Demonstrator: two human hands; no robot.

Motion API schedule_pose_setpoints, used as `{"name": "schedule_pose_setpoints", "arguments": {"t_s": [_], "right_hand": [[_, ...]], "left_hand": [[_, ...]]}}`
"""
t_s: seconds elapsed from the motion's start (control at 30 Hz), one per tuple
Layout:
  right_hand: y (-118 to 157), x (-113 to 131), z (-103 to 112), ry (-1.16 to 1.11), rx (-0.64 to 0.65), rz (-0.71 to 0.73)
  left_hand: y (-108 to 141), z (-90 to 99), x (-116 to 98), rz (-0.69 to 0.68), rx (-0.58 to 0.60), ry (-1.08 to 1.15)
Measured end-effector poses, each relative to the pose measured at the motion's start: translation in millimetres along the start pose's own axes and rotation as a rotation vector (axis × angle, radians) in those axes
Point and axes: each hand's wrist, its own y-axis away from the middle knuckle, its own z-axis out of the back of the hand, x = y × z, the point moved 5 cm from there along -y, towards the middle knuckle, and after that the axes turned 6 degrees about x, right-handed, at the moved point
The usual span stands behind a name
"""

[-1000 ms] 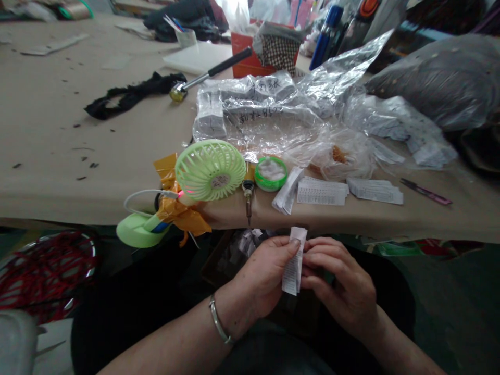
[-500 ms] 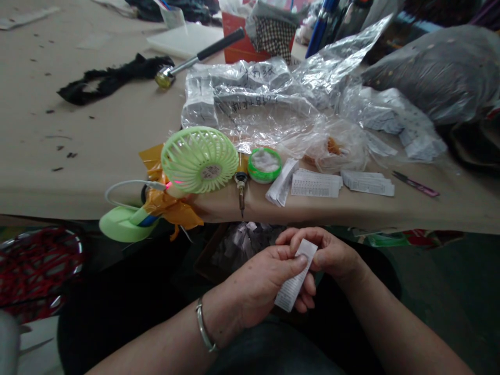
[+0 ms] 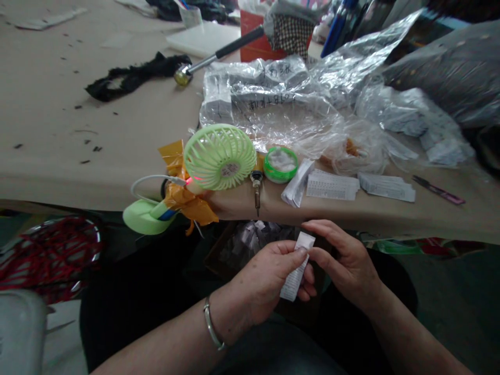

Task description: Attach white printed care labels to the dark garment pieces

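Right hand (image 3: 349,268) opened wider; paper strip (image 3: 294,280) pinched in left hand (image 3: 262,281).

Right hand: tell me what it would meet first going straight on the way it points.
The right hand would probably meet the printed paper strip in the left hand first, though contact and depth are unclear.

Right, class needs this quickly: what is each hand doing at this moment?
Left hand: closed, holding a narrow white printed paper strip.
Right hand: partly open, fingertips at the strip's upper end; whether they touch it cannot be told.
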Motion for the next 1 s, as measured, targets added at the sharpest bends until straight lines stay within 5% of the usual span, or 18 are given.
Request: {"name": "schedule_pose_setpoints", "arguments": {"t_s": [0.23,0.43,0.6,0.83,1.0], "right_hand": [[-1.3,7.8,-11.3,0.106,-0.004,0.036],[-7.1,-4.1,-24.4,-0.351,-0.017,-0.269],[-19.5,-13.9,-42.7,-0.652,0.018,-0.361],[-32.3,-8.9,-54.6,-0.647,0.012,-0.361],[-43.8,7.9,-59.7,-0.54,0.036,-0.333]], "left_hand": [[4.0,6.5,-0.4,-0.002,-0.03,0.033],[11.5,12.8,-5.4,-0.084,-0.036,0.021],[17.8,19.8,-8.3,-0.111,-0.07,-0.009],[27.4,31.2,-17.9,-0.174,-0.202,-0.161],[38.0,40.7,-37.4,-0.413,-0.326,-0.436]]}}
